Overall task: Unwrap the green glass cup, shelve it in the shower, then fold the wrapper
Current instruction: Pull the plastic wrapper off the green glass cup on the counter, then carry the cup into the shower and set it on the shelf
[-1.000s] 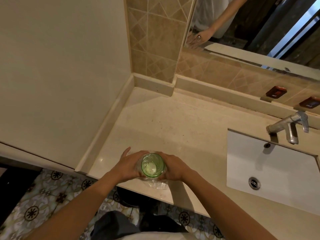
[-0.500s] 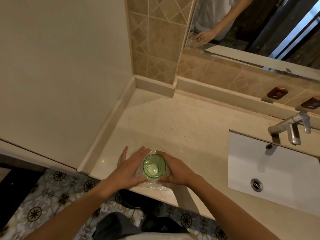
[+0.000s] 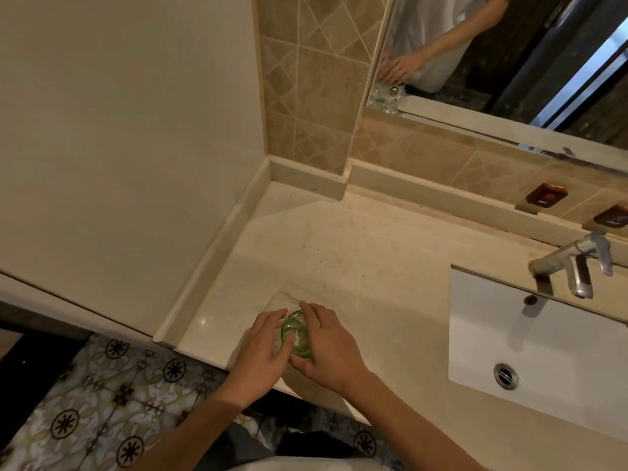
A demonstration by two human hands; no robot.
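The green glass cup (image 3: 296,334) stands upright near the front edge of the beige counter (image 3: 356,266), seen from above. Its clear plastic wrapper (image 3: 279,301) lies spread on the counter around and behind the cup's base. My left hand (image 3: 263,351) lies against the cup's left side with fairly straight fingers, the index fingertip touching the rim. My right hand (image 3: 328,345) curls round the right side of the cup, thumb at the near side. Both hands hide most of the cup's wall.
A white sink (image 3: 530,338) with a metal tap (image 3: 571,263) sits to the right. A low ledge and cream wall (image 3: 119,147) border the counter on the left. The mirror (image 3: 509,56) behind reflects a hand and the cup. Patterned floor tiles (image 3: 102,396) lie below.
The wrapper has come down off the cup and lies flatter on the counter. Both hands have closed in over the rim, with the left fingers now reaching across the cup.
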